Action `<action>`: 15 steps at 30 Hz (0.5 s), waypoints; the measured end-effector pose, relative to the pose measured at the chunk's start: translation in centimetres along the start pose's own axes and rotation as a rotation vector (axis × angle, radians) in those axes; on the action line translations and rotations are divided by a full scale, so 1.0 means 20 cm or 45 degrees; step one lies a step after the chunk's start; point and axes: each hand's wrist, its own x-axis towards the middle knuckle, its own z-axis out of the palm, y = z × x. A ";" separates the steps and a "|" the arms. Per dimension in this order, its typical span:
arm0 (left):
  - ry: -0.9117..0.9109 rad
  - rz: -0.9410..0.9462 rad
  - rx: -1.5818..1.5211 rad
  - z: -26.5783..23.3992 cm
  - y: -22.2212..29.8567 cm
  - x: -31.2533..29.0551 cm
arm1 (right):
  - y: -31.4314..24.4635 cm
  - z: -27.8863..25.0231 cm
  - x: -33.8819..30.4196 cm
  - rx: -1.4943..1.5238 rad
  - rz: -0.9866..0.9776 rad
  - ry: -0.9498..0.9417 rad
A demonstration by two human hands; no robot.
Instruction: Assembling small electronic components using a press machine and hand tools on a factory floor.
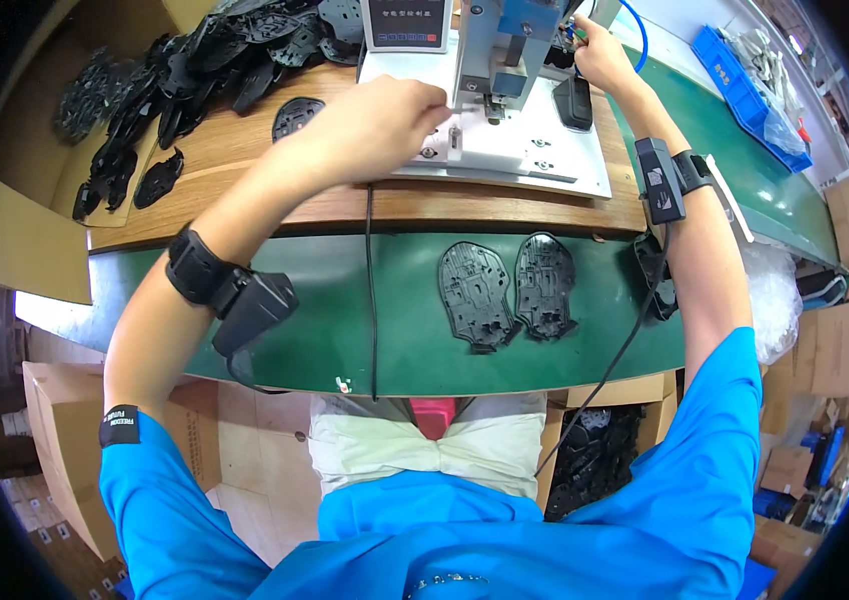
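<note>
My left hand (379, 128) is closed, fingertips pinched at the front of a bench press (494, 85), beside its white fixture block (484, 150). Whatever lies between those fingertips is too small to make out. At the press's right side my right hand (606, 60) has its fingers curled near a small green fitting and a blue hose (641, 40); what it grips is hidden. Two flat black plastic shell parts (474, 290) (546, 285) lie side by side on the green table (324, 340). Another black shell part (294, 117) rests behind my left forearm.
A wooden board (244, 205) carries the press and a controller box (406, 25). Black parts (174, 85) heap up at the left in a cardboard box (24, 235). A black cable (372, 290) hangs over the table edge. Far right stands a blue tray (749, 95).
</note>
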 end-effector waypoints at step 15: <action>0.131 0.011 0.303 0.09 0.08 0.07 | 0.08 0.04 0.02 0.001 -0.148 0.117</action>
